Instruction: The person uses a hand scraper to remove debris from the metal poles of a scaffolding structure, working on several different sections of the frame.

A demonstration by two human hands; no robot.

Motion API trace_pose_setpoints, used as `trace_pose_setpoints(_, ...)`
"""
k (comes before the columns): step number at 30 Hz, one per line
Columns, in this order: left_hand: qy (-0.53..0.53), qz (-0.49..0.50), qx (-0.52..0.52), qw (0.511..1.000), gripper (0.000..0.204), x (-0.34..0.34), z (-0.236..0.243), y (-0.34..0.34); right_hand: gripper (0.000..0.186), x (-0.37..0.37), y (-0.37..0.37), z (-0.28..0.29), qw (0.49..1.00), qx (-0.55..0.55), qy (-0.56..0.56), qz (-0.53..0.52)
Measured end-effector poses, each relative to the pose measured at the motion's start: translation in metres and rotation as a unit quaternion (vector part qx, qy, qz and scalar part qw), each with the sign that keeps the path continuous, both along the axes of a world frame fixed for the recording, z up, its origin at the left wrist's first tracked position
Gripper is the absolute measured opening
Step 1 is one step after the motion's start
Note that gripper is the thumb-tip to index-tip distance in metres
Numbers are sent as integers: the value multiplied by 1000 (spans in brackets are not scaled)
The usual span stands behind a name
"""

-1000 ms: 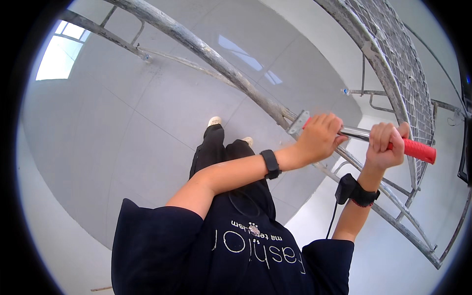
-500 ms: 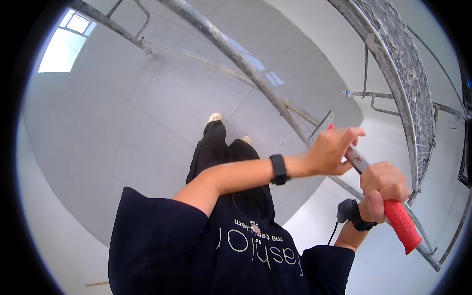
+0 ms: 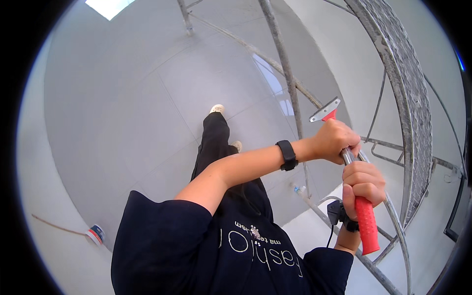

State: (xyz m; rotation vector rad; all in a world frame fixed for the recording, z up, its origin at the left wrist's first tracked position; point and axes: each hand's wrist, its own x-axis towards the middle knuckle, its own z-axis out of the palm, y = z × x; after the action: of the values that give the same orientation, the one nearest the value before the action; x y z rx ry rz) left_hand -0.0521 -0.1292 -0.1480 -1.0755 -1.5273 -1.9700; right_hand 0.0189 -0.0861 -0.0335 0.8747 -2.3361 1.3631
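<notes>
Both my hands are on a scraper (image 3: 367,226) with a red ribbed grip, a metal shaft and a flat metal blade head. My left hand (image 3: 337,140) is closed round the shaft just below the head, its fingers partly hidden from view. Closer to me, my right hand (image 3: 364,184) wraps the handle at the upper end of the red grip. The blade head (image 3: 325,110) points up and away from me, with a red piece at its base. No contact between the blade and any surface can be made out.
A paint-spattered metal scaffold (image 3: 282,54) stands ahead and to the right, its mesh platform (image 3: 408,98) close to my hands. Scaffold tubes pass behind the scraper. Grey tiles make up the floor (image 3: 123,113). At lower left lies a small white container (image 3: 96,234) beside a thin stick (image 3: 56,223).
My left hand has closed round the shaft, where its fingers were looser before. The scraper has shifted slightly left and stands steeper. The view has turned, so the scaffold appears shifted.
</notes>
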Motion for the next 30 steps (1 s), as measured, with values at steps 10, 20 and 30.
trace_pose_setpoints(10,-9,54,-6,998,19,12,-30,-14,27,5,-4,-26,978,157,6,140)
trace_pose_setpoints(20,-18,94,-11,995,21,16,-32,-12,29,4,-3,-26,970,171,5,173)
trace_pose_setpoints(30,-5,76,20,997,25,15,-32,-10,29,3,0,-29,969,163,14,186)
